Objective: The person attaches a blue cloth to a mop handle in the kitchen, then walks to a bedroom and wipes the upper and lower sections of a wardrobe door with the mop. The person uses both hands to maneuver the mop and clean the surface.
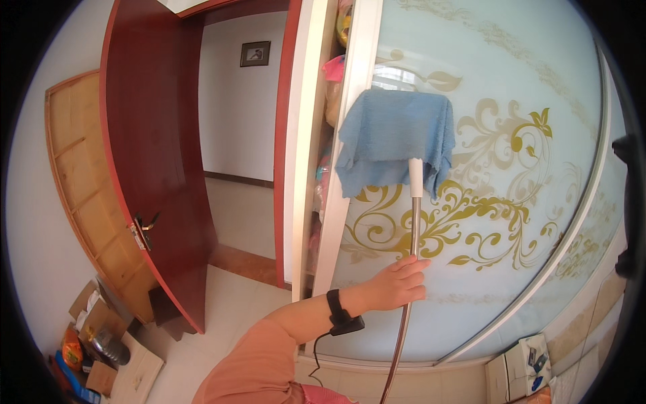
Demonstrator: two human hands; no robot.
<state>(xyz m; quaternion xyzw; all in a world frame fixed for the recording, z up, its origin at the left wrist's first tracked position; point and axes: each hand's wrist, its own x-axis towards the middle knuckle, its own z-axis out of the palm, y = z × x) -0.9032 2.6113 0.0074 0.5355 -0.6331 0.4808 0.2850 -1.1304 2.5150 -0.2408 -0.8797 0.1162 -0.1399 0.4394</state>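
Note:
My left hand (397,283) is closed around the slim metal pole (415,225) of a flat mop, its forearm coming in from the lower left with a black band at the wrist. A white socket (416,178) joins the pole to the mop head, which is hidden under a draped blue cloth (397,128). The cloth lies against a frosted glass sliding door (377,316) with gold scroll patterns, close to its pale left frame. Below my hand the pole runs down past the lower edge. My right hand is out of view.
Left of the glass door, a narrow gap shows stuffed wardrobe shelves (326,168). A dark red room door (151,148) stands open further left. Cardboard boxes (101,316) and a dark jar sit on the floor at lower left. A small white cabinet (518,370) stands at lower right.

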